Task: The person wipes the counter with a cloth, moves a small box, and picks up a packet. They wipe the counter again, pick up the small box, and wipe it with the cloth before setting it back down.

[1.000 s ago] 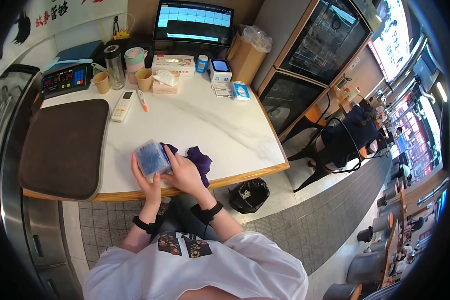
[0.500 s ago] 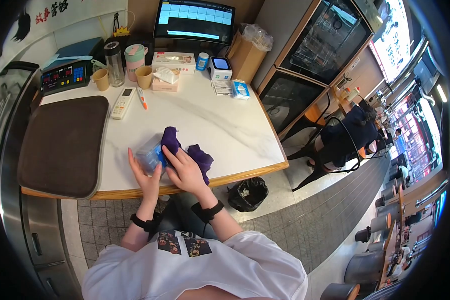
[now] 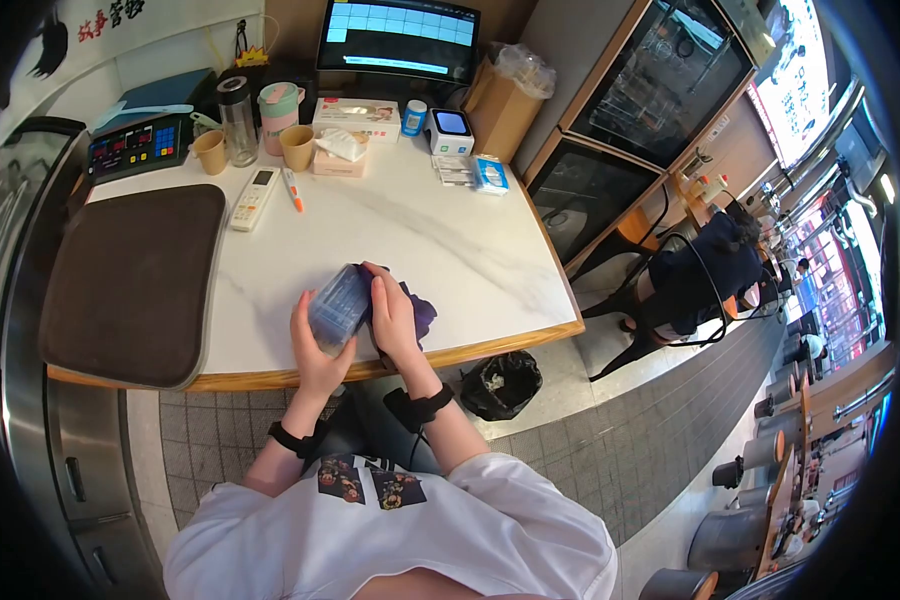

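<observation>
A clear plastic box (image 3: 338, 308) with a bluish tint is held tilted above the front part of the white table. My left hand (image 3: 320, 362) grips it from the left and below, thumb on its near end. At its right side, my right hand (image 3: 395, 318) has its fingers bent round a purple cloth (image 3: 422, 314), pressing part of it against the box. The rest of the cloth hangs out to the right of that hand. What is inside the box cannot be made out.
A dark brown tray (image 3: 130, 285) lies at the table's left. Behind are a remote control (image 3: 256, 200), an orange-tipped pen (image 3: 292, 190), paper cups (image 3: 297, 148), tissues (image 3: 340, 152) and a monitor (image 3: 398, 38). A black-lined bin (image 3: 501, 385) stands below; a person (image 3: 705, 262) sits at right.
The box has been turned, so a broad, clear face shows where blue was visible before. My right hand and the cloth have shifted along its right side; the view has moved slightly.
</observation>
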Action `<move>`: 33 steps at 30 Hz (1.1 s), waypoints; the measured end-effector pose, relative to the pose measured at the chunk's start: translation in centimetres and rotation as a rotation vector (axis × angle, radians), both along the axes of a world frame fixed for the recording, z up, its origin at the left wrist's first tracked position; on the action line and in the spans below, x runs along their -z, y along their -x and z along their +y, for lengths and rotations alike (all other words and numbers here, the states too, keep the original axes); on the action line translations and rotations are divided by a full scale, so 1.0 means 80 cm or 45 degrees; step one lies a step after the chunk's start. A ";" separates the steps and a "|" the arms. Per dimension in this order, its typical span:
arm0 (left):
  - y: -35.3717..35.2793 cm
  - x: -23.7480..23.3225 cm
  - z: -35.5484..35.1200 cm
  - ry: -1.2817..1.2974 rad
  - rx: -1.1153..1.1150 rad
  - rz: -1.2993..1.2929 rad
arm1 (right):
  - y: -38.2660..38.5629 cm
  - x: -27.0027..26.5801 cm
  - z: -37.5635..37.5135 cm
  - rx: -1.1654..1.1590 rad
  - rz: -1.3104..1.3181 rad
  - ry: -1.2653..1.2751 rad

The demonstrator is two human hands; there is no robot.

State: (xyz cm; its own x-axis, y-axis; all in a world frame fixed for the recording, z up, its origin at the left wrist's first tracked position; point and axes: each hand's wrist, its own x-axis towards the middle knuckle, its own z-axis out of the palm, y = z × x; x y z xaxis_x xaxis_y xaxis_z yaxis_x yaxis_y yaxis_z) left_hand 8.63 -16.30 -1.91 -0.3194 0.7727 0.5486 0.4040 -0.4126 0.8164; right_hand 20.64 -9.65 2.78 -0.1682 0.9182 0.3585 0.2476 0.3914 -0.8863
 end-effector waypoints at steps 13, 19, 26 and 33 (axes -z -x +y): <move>0.007 -0.004 0.009 0.094 0.060 -0.337 | -0.022 0.010 -0.007 -0.297 -0.080 -0.261; 0.007 -0.003 0.006 -0.055 0.078 -0.231 | -0.018 0.004 -0.006 -0.333 -0.007 -0.096; 0.009 -0.006 0.002 -0.106 0.057 -0.060 | -0.009 -0.001 -0.001 -0.139 -0.102 0.022; 0.005 -0.008 0.002 -0.033 -0.051 -0.154 | -0.003 -0.001 0.007 -0.006 -0.504 0.068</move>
State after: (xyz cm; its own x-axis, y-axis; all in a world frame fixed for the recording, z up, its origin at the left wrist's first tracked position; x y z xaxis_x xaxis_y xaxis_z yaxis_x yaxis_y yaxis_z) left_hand 8.21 -16.17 -1.25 -0.4148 0.7443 0.5234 0.3194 -0.4195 0.8497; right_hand 20.91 -9.09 2.86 -0.2877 0.9328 0.2170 0.5724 0.3491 -0.7420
